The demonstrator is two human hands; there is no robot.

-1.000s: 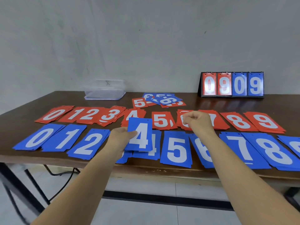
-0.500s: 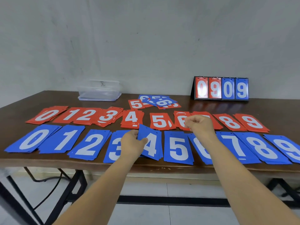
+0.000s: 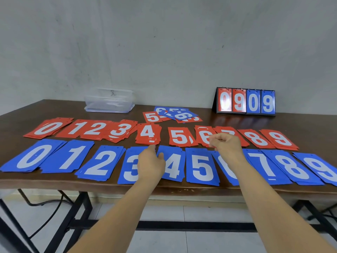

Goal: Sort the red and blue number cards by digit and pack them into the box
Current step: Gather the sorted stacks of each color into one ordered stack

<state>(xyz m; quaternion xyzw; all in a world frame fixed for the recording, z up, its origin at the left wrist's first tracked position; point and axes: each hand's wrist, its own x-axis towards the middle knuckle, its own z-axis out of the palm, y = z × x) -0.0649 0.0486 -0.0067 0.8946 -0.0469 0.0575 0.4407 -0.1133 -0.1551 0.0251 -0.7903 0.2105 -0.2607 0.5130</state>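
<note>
Left hand [image 3: 151, 164] is held open, fingers straight, over blue 3 pile [image 3: 128, 168] and blue 4 pile [image 3: 175, 167]. Right hand [image 3: 227, 146] is curled above red 6 pile [image 3: 202, 136], apparently empty. Box [image 3: 109, 102] is seen behind the rows.

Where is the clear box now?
Head view: the clear box stands at the back left of the table, behind the red 2 pile and left of the unsorted card heap.
</note>
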